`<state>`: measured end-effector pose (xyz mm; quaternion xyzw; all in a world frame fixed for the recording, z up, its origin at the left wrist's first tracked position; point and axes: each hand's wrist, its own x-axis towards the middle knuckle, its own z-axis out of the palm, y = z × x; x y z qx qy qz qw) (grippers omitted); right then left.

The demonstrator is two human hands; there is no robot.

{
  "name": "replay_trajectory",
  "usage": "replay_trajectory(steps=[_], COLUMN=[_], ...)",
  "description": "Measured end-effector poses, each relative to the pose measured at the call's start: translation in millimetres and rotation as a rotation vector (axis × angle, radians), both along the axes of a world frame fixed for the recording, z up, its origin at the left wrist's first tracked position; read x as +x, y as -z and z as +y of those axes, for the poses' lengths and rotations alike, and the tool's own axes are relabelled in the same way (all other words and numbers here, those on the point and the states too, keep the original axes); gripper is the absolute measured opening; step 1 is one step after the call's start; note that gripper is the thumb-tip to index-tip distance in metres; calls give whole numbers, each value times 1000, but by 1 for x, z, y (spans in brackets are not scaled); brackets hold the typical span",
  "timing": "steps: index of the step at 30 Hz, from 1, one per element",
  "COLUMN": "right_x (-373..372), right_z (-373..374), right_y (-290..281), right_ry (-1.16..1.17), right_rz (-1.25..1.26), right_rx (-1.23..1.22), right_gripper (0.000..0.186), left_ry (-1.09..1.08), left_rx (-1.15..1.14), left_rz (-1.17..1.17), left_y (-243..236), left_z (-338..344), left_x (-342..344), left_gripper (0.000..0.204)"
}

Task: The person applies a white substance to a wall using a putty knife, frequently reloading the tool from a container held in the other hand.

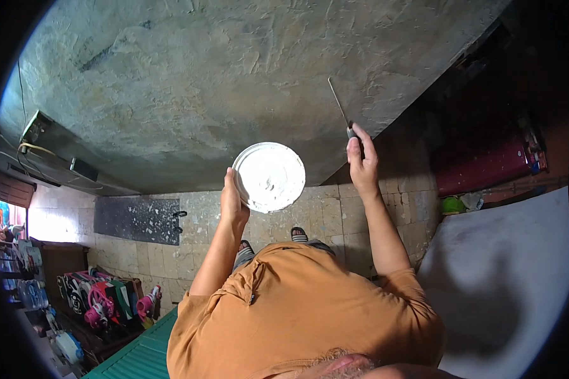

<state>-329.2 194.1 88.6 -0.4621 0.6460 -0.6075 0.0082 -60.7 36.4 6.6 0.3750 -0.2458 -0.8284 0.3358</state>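
My left hand (232,202) is wrapped round the left side of a round white tub (239,167), its fingers hidden beneath. White paste (270,175) with a smeared surface shows inside. My right hand (363,161) grips the dark handle of a putty knife (339,102), whose thin blade is seen nearly edge-on and points up and left. Ahead of both hands stands a rough grey plastered wall (189,95) with uneven trowel marks. Whether the blade tip touches that wall I cannot tell. The tub is held before my body, left of the knife.
A dark, white-spattered mat (137,220) lies on the tiled floor (199,221). Children's bikes or toys with pink parts (101,303) crowd the lower left, near a green slatted surface (136,350). To the right are a pale sheet-like surface (512,271) and a dark red object (477,161).
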Motion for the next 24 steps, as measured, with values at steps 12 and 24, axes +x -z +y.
replay_trajectory(steps=[12,24], right_x=[-42,-27], right_z=[-30,-29], right_y=[64,89], right_ry=[177,-61], right_rz=[173,73], right_rx=[-84,32], right_gripper=[38,31], left_ry=[-75,-173], left_rx=[-6,38], left_rz=[-7,-76], left_y=[2,0], left_z=[9,20], left_x=[22,42], left_gripper=[60,58])
